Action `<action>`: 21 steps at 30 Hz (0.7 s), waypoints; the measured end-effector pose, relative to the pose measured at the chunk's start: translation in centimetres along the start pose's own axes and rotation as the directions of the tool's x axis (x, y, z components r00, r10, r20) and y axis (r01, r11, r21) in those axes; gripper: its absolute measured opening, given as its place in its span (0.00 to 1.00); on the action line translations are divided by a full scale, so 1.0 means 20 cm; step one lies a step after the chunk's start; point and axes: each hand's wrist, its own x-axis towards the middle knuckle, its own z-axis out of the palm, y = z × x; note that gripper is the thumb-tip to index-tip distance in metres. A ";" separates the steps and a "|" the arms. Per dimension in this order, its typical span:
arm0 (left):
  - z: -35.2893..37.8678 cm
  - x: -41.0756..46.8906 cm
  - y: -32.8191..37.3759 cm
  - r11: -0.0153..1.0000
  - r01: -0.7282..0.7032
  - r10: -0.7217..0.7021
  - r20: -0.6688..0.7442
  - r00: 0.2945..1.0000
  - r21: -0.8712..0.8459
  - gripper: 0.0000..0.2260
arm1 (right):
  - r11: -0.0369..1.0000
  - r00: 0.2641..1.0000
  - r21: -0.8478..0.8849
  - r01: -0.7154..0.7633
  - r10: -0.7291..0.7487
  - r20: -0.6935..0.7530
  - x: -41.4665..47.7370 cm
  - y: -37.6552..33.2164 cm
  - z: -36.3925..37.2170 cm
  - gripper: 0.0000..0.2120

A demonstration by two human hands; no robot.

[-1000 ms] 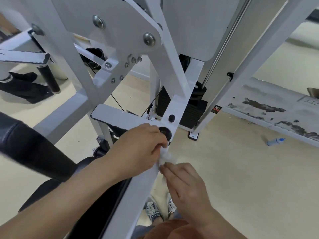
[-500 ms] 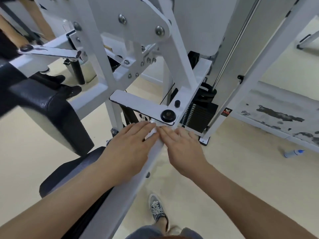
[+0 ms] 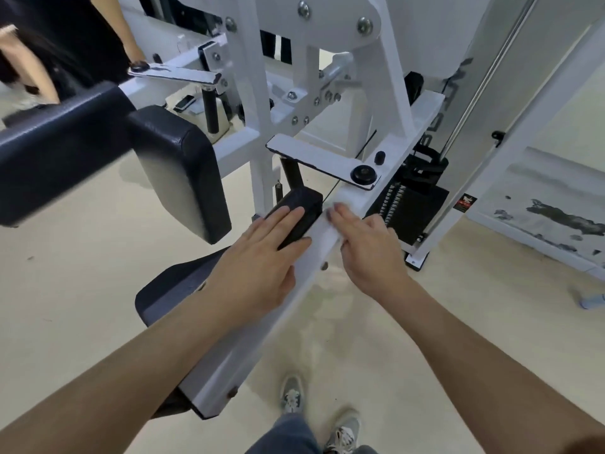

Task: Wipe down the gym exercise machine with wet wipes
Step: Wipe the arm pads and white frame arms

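Note:
The white gym machine has a sloping white beam [image 3: 262,339] that runs from the lower middle up to a flat lever arm [image 3: 314,155] with a black knob. My left hand [image 3: 262,260] lies flat, its fingers straight, across the beam's left edge and a black block [image 3: 301,208] beside it. My right hand [image 3: 366,247] presses flat on the beam's right side with straight fingers. A pale wet wipe [image 3: 339,206] shows only as a blurred white edge at my right fingertips. The rest of it is hard to tell from the white beam.
A black back pad [image 3: 176,172] and black seat [image 3: 173,286] sit left of the beam. The weight stack [image 3: 412,208] stands behind, inside white frame posts. Another person [image 3: 65,44] is at the top left. A small bottle [image 3: 592,299] lies on the floor at right. My shoes [image 3: 293,394] are below.
Both hands have slid down the beam, away from the black knob, and now lie flat and further apart. A second earlier both pinched the wipe. The view has also pulled back.

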 end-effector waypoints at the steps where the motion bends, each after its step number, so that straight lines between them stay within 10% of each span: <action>1: 0.00 0.00 0.00 1.000 0.007 -0.007 -0.010 1.000 -0.029 0.23 | 1.000 1.000 0.014 -0.018 0.018 -0.016 -0.01 -0.04 0.00 0.30; 8: 0.00 0.01 -0.03 0.972 -0.027 -0.005 -0.138 0.990 -0.235 0.21 | 0.925 0.924 0.016 0.379 -0.379 0.050 -0.60 -0.47 0.08 0.28; 14: 0.01 -0.07 -0.07 0.972 -0.236 0.236 -0.025 0.972 0.002 0.20 | 0.984 0.994 0.144 -0.102 0.107 -0.028 -0.21 -0.22 0.02 0.32; 21: -0.04 -0.18 -0.09 0.906 -0.419 0.410 0.114 0.905 0.064 0.31 | 0.965 0.996 0.245 0.091 -0.093 -0.003 -0.65 -0.62 0.10 0.16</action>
